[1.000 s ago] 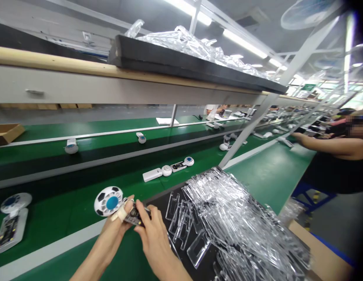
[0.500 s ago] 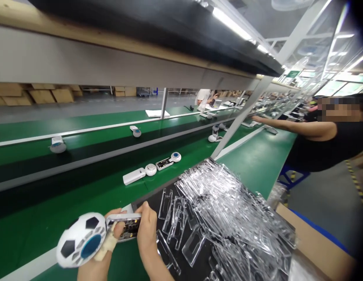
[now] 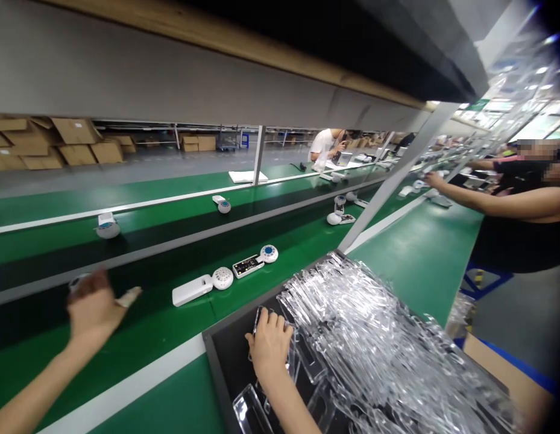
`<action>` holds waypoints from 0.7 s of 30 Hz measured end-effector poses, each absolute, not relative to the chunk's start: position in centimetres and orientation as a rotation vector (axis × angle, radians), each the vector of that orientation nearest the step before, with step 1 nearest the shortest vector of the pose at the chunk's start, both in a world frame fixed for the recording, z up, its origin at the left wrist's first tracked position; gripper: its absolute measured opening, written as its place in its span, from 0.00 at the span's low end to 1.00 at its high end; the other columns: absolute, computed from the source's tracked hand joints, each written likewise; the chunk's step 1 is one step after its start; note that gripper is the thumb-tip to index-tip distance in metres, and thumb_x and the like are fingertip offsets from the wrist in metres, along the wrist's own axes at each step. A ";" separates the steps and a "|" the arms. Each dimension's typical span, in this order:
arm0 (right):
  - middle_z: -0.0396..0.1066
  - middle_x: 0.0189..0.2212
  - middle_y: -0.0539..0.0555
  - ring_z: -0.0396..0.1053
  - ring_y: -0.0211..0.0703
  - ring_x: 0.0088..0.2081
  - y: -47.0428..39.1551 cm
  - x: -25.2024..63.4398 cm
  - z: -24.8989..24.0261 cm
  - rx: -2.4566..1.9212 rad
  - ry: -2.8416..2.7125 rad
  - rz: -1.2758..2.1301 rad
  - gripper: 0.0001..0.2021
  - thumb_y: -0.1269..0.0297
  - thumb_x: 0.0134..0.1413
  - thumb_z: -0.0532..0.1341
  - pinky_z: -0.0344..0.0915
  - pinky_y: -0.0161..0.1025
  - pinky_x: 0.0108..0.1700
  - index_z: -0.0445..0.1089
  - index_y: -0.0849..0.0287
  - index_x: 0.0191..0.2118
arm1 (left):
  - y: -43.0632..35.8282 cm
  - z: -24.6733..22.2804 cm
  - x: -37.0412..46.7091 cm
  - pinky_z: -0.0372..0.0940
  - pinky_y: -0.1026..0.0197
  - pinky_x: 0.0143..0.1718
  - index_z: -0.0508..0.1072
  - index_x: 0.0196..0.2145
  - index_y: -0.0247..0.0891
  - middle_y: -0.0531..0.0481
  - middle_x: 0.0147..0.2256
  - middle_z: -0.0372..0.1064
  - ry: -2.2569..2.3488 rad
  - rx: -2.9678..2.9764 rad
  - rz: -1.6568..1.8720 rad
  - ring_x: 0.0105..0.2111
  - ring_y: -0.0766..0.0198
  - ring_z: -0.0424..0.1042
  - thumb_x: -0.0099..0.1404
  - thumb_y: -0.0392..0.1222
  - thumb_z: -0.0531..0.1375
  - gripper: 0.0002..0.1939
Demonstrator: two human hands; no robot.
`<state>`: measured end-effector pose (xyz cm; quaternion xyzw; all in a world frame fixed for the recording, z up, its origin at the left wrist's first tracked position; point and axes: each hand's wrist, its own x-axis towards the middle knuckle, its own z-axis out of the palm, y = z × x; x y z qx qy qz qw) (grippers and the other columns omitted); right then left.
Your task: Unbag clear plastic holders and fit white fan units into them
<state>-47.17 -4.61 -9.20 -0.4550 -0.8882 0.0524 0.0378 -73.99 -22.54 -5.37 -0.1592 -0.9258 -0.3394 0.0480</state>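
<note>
The left hand (image 3: pixel 92 307) is stretched out over the green surface (image 3: pixel 157 328) and looks blurred; the thumb stands wide from the bent fingers and carries a pale wrap (image 3: pixel 129 296). Behind these fingers a small white part (image 3: pixel 77 281) shows, mostly covered, and I cannot tell whether the hand grasps it or is released. The right hand (image 3: pixel 271 343) is lowered into the black tray (image 3: pixel 228 343), back upward, with fingers slightly bent and the thumb a little apart. Its fingers lie over a clear frame (image 3: pixel 258 316), whose edge shows beside them; if they grip it or only touch it, I cannot tell. To the right, in the same tray, lies a big heap (image 3: pixel 361 325) of such frames. Between both hands but farther from me, on the surface, lie a closed fan (image 3: pixel 202 287) and, just beside it, an open fan (image 3: pixel 257 260).
</note>
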 end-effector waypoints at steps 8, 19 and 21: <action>0.71 0.36 0.65 0.70 0.59 0.40 -6.1 -46.9 -9.8 -1.395 -2.770 0.320 0.22 0.85 0.42 0.54 0.58 0.53 0.45 0.65 0.68 0.47 | -8.7 -10.8 -65.8 0.47 0.41 0.54 0.67 0.54 0.37 0.33 0.46 0.67 -2.897 -1.346 -0.797 0.51 0.39 0.61 0.54 0.40 0.60 0.28; 0.70 0.35 0.52 0.71 0.43 0.36 -8.6 -47.3 -3.9 -0.863 -2.204 1.320 0.17 0.59 0.62 0.47 0.67 0.38 0.37 0.60 0.55 0.54 | -17.5 -2.3 -66.3 0.66 0.52 0.41 0.66 0.46 0.36 0.41 0.38 0.73 -2.460 -0.590 -2.840 0.41 0.50 0.72 0.54 0.54 0.61 0.25; 0.68 0.42 0.54 0.70 0.45 0.42 -10.9 -48.4 -2.4 -0.810 -2.260 1.281 0.21 0.58 0.60 0.52 0.67 0.40 0.42 0.55 0.53 0.58 | -18.6 -1.1 -64.4 0.67 0.50 0.40 0.69 0.40 0.35 0.41 0.34 0.74 -2.108 -0.259 -3.303 0.39 0.48 0.73 0.49 0.52 0.65 0.24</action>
